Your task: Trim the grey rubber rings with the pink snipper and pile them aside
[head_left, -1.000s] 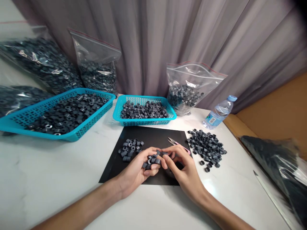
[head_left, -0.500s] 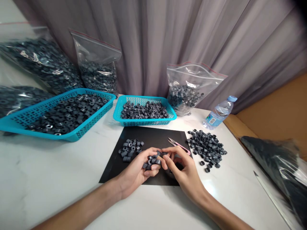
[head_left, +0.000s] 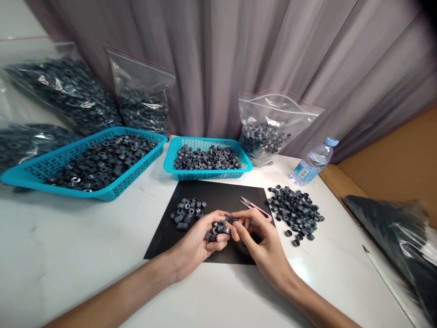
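Observation:
My left hand [head_left: 194,246] is curled around several small dark grey plastic rings [head_left: 221,230] above the black mat. At its thumb and fingertips is another dark grey piece [head_left: 231,219], which the fingertips of my right hand [head_left: 261,239] pinch from the other side. The fingers partly hide that piece, so its exact shape is unclear. On the black mat [head_left: 218,193], a small group of thick grey rings [head_left: 187,209] lies left of my hands. Pink-handled thread snips [head_left: 261,212] rest just beyond my right hand.
A pile of thinner dark rings [head_left: 297,209] lies at the right, near a water bottle [head_left: 312,161]. Two blue baskets, a long one [head_left: 111,193] and a smaller one [head_left: 208,174], hold grey rings. Zip bags [head_left: 143,107] of parts stand behind. A pale strip [head_left: 389,287] lies far right.
The whole view has shifted slightly, with things appearing a little further right. Both hands keep nearly the same pose, fingertips together at the dark grey piece, which has tilted a little.

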Tool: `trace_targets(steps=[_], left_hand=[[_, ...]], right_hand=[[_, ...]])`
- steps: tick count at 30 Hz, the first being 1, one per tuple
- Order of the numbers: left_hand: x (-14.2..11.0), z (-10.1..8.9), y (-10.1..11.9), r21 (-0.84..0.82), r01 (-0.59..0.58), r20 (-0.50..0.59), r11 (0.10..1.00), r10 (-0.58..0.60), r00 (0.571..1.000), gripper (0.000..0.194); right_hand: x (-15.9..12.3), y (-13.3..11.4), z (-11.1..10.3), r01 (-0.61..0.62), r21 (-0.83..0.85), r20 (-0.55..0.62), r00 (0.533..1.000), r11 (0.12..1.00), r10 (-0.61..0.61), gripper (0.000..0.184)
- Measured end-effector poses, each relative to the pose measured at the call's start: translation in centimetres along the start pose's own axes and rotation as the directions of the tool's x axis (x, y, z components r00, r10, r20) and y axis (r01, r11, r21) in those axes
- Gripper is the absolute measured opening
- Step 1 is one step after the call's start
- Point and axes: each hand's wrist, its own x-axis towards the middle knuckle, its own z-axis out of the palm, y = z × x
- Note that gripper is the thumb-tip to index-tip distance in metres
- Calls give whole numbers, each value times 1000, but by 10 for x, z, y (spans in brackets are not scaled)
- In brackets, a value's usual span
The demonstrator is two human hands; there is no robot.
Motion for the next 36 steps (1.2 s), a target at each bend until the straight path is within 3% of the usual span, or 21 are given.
trace_targets(steps=[17,29,36], left_hand=[[-4,4,0,-45,-6,8,999,7,1000,8],[-6,4,4,-52,-17,-6,998,16,1000,16],[-6,3,3,-67,-9,61,998,13,998,17]], right_hand=[[-3,1,1,-25,27,-49,998,999,26,21],[-7,3,6,-100,216,-81,990,971,120,21],[-6,2,6,-82,226,-86,991,971,104,17]])
